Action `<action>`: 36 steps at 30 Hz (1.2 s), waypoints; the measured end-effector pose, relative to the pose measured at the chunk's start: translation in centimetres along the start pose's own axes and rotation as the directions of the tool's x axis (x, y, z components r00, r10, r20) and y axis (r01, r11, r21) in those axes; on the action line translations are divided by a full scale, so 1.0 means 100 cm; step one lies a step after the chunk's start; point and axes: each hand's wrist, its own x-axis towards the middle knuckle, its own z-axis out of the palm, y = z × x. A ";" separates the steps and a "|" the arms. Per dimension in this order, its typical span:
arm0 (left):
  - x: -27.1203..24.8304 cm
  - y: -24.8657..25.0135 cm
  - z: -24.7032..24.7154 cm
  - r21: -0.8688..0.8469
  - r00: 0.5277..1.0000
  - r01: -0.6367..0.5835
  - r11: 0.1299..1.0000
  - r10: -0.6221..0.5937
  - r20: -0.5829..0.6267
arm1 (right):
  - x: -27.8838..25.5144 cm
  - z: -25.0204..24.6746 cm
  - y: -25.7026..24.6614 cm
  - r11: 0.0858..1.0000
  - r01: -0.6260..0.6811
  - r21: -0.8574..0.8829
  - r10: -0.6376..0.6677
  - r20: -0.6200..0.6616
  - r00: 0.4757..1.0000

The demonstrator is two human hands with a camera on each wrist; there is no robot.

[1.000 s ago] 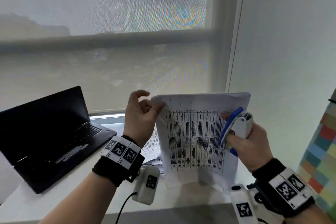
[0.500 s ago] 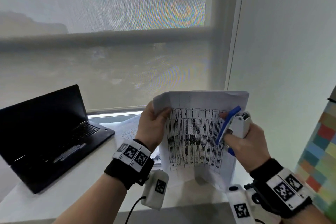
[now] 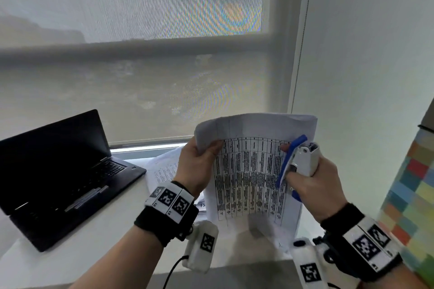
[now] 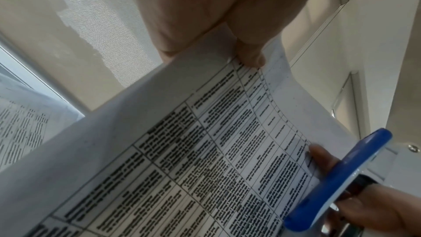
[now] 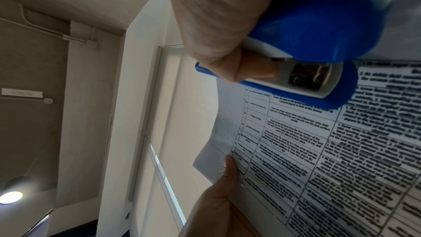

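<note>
Left hand [image 3: 197, 171] pinches the top left corner of a printed sheet [image 3: 249, 185], thumb on the printed face, fingers behind. The sheet is held upright in the air above the white table [image 3: 105, 241], slightly bowed. Right hand [image 3: 317, 187] grips a blue-and-white stapler [image 3: 303, 159] at the sheet's right edge, one fingertip touching the paper. Whether the paper sits inside the stapler's mouth cannot be told. An open laptop [image 3: 58, 171] with a dark screen stands at the left. Loose printed pages [image 3: 162, 166] lie behind the left hand.
</note>
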 end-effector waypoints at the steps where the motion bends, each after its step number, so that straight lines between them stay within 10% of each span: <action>1: 0.000 0.001 0.000 0.007 1.000 -0.013 1.000 0.013 -0.010 | 0.001 0.000 0.000 1.000 -0.001 -0.002 0.001 0.004 1.000; 7: -0.005 0.008 0.003 0.058 0.991 -0.115 0.992 0.119 -0.066 | 0.030 -0.008 -0.021 0.998 0.023 -0.062 -0.039 -0.281 0.959; 11: -0.009 0.016 0.006 0.063 0.987 -0.145 0.987 0.149 -0.057 | 0.054 -0.015 -0.070 0.941 0.308 0.139 -0.208 -0.481 0.852; 19: -0.018 0.019 0.016 0.197 0.975 -0.219 0.956 0.221 0.014 | 0.069 0.054 -0.091 0.935 0.340 -0.099 -0.349 -0.102 0.931; 32: -0.032 0.024 -0.013 0.210 0.959 -0.267 0.940 0.239 0.149 | 0.057 0.111 -0.095 0.920 0.365 -0.139 -0.373 -0.033 0.927; 36: -0.024 0.003 -0.025 0.265 0.997 -0.065 0.962 0.053 0.051 | 0.058 0.118 -0.090 0.945 0.319 -0.072 -0.321 -0.013 0.947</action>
